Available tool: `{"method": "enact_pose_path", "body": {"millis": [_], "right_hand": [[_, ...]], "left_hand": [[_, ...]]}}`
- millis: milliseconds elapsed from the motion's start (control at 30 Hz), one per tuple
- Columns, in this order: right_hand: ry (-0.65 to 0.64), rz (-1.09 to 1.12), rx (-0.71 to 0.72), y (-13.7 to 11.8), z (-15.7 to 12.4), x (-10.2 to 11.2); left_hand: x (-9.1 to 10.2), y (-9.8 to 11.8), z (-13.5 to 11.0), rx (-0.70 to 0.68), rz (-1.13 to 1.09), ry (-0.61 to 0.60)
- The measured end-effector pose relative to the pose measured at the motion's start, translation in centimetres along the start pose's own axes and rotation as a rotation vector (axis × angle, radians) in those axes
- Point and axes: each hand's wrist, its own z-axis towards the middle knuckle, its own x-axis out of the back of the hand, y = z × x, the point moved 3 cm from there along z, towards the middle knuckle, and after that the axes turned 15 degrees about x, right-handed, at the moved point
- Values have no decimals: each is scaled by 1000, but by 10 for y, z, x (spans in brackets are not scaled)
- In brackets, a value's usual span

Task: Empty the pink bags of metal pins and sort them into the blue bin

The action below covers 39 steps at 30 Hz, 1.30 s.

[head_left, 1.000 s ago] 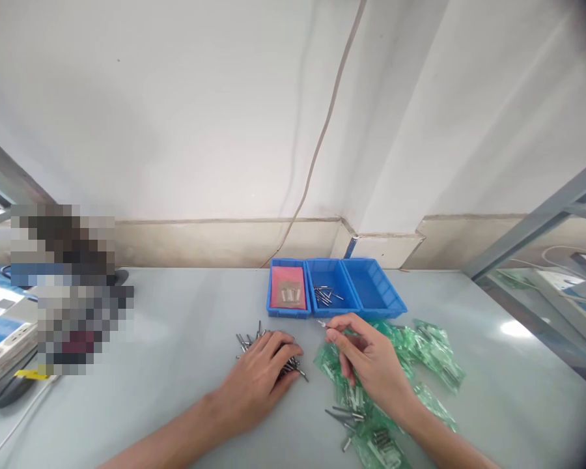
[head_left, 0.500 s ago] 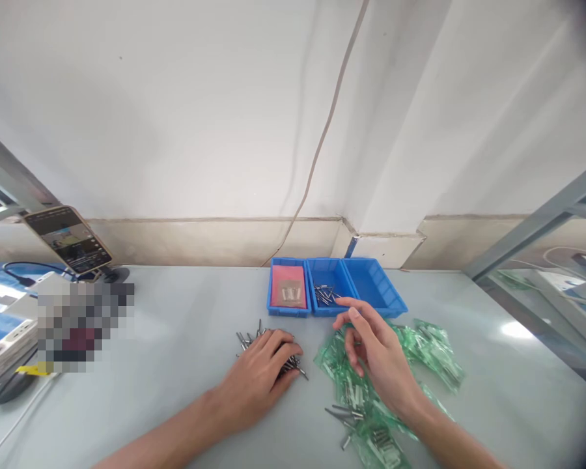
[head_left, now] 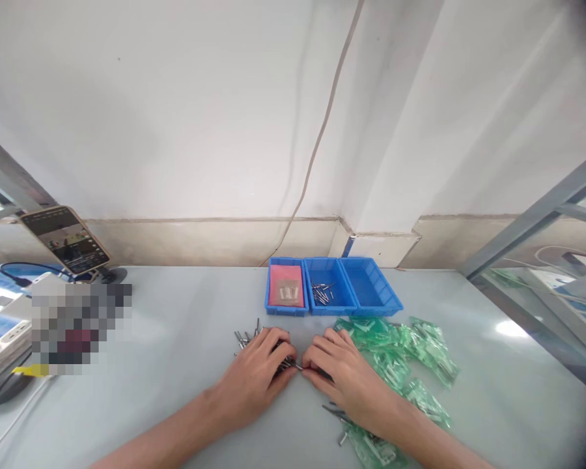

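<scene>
Left hand [head_left: 256, 378] lay flat, fingers loosely spread, on the metal pins [head_left: 244, 338] just in front of the blue trays [head_left: 286, 311]. Right hand [head_left: 344, 381] sat beside it, fingertips narrowed at the pins; whether pinching one, indeterminate.

no legible text — anywhere

- The left hand [head_left: 254, 383] and right hand [head_left: 349, 384] are seen bare.
- The left forearm [head_left: 176, 435] and right forearm [head_left: 432, 446] are left uncovered to the picture's lower edge.
</scene>
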Motion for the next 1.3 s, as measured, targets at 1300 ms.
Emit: {"method": "enact_pose_path", "body": {"millis": [1300], "right_hand": [[614, 870, -443, 23, -4, 13]], "left_hand": [[8, 5, -5, -87, 130, 8]]}}
